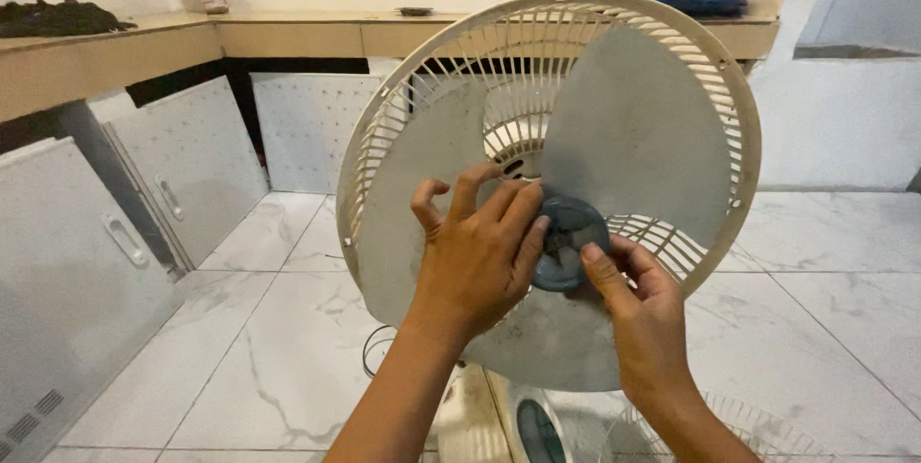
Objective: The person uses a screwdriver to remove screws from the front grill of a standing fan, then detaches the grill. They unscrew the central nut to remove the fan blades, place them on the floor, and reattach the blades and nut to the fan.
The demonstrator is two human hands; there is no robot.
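Observation:
A cream table fan faces me with its rear grille (451, 50) in place and the front guard off. Three dusty grey blades (643, 127) fan out from a grey round hub cap (571, 237) at the middle. My left hand (475, 252) lies across the hub's left side, fingers curled onto the cap and the lower left blade. My right hand (638, 305) pinches the cap's lower right edge with thumb and fingers. The fan's base (523, 420) shows below, partly hidden by my arms.
White marbled floor tiles (240, 348) spread around the fan. Grey cabinet doors (187, 166) with handles line the left under a wooden counter (288, 36). A dark cord (369, 353) loops on the floor beneath the fan. Another cream grille (758, 425) lies at the bottom right.

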